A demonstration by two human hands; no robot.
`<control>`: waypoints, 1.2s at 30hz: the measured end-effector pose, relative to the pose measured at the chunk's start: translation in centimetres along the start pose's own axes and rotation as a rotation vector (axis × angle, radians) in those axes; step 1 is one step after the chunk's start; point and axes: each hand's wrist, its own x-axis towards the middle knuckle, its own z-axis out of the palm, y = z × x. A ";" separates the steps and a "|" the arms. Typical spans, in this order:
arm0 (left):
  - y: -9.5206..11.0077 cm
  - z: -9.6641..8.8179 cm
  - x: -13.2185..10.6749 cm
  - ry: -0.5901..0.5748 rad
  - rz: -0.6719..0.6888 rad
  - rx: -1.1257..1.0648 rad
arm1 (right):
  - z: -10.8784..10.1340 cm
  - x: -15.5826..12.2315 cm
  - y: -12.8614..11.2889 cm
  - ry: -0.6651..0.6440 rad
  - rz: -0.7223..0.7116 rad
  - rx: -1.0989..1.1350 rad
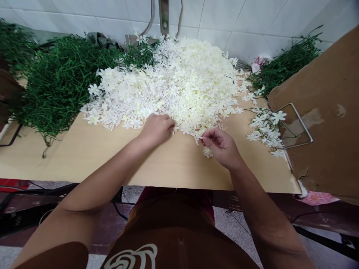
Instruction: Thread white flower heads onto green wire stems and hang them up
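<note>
A white-tiled wall (238, 22) runs behind a pale wooden table (84, 153); below its near edge there is a grey floor and dark framework. One great heap of white blossoms (182, 82) fills the middle of the table, far too many to count. To its left lies one broad mass of green stems (61, 78), and a smaller second bunch of green stems (283, 63) sits at the right against the wall. One sheet of brown cardboard (331, 112) leans in at the right edge, with one bent wire bracket (301, 125) lying on it. Just beside it is one small cluster of flowered sprigs (266, 129), apart from the heap.

Two hands are at work, both the person's own. The left hand (157, 129) rests at the near edge of the heap with its fingers curled under into the blossoms; I cannot tell whether its grip has closed on anything. The right hand (221, 145) is just off the heap, over bare wood, its thumb and forefinger pinched shut on one small white piece (202, 139). One loose blossom (208, 152) lies on the table directly below that hand, near its knuckles.
</note>
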 end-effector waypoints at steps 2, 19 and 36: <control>-0.8 -0.2 -0.1 0.048 -0.055 -0.089 | 0.2 -0.1 0.2 -0.010 0.005 0.010; 1.3 -0.3 -0.5 0.201 -0.383 -1.049 | 6.2 5.7 -0.7 -0.057 -0.076 0.243; 0.6 1.0 -1.3 0.018 -0.588 -1.898 | 6.9 4.4 -1.0 0.126 -0.158 -0.032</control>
